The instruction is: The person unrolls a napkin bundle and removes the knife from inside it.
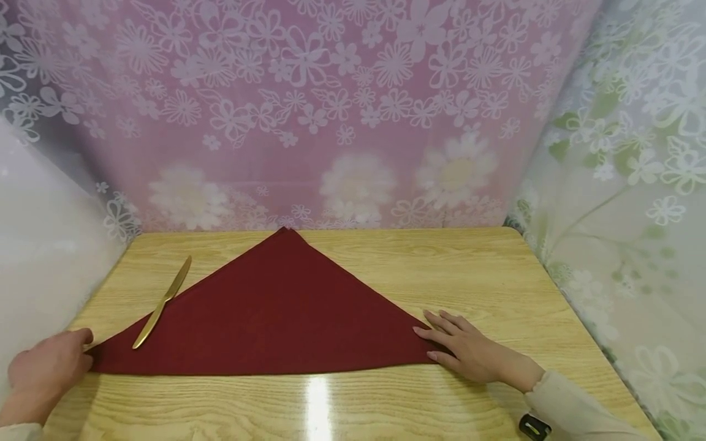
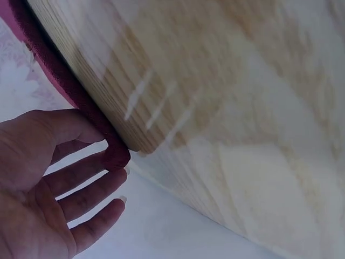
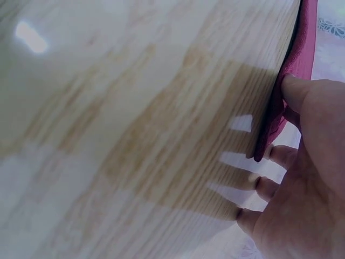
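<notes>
A dark red cloth napkin, folded into a triangle, lies with its long edge toward me and its peak at the far side. At its left corner, my left hand pinches the cloth. Thumb and index finger close on that corner in the left wrist view, while the other fingers stay loosely bent below. My right hand lies over the right corner, fingers spread. From the right wrist, that corner sits between thumb and index finger, the other fingertips at the tabletop. A gold table knife lies slantwise across the napkin's left slope.
The wood-grain table carries everything. A small black object sits by the right sleeve at the front. A pink flowered curtain rises behind the table's far edge, and a pale flowered one hangs along the right side.
</notes>
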{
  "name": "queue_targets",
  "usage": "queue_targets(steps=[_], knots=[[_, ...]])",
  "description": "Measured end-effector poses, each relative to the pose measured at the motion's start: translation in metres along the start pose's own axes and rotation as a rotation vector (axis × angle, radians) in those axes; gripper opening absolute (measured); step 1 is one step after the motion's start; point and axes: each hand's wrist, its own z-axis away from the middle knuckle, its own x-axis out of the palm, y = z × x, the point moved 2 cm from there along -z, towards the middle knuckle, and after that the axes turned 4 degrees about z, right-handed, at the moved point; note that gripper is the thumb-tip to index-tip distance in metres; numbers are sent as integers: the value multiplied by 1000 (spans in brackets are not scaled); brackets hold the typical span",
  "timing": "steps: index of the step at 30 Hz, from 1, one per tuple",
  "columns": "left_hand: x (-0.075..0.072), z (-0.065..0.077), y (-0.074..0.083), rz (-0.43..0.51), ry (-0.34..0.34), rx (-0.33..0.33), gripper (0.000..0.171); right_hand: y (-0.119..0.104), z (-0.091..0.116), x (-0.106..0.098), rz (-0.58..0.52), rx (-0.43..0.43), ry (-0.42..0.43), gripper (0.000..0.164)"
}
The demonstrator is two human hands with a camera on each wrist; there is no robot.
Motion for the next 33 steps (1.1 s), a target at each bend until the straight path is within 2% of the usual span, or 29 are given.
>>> queue_targets(steps=[5, 8, 14, 16, 19, 27, 33], knots=[[1, 1, -1, 0, -6, -27, 19, 1, -1, 1, 15, -10, 9, 45], [1, 3, 0, 5, 16, -27, 21, 1, -1, 3, 18, -11, 11, 45], [-1, 8, 6, 4, 142, 8, 24, 1, -2, 3, 24, -8, 12, 45], [-2, 9, 13, 12, 194, 14, 24, 1, -1, 3, 19, -1, 9, 45], [-6, 8, 26, 34, 234, 10, 27, 1, -1, 2, 6, 16, 2, 46], [-11, 1, 59, 104, 189, 37, 32, 4, -1, -1, -34, 60, -21, 47], [-12, -4, 75, 186, 79, 18, 40, 5, -4, 0, 2, 65, -24, 47]])
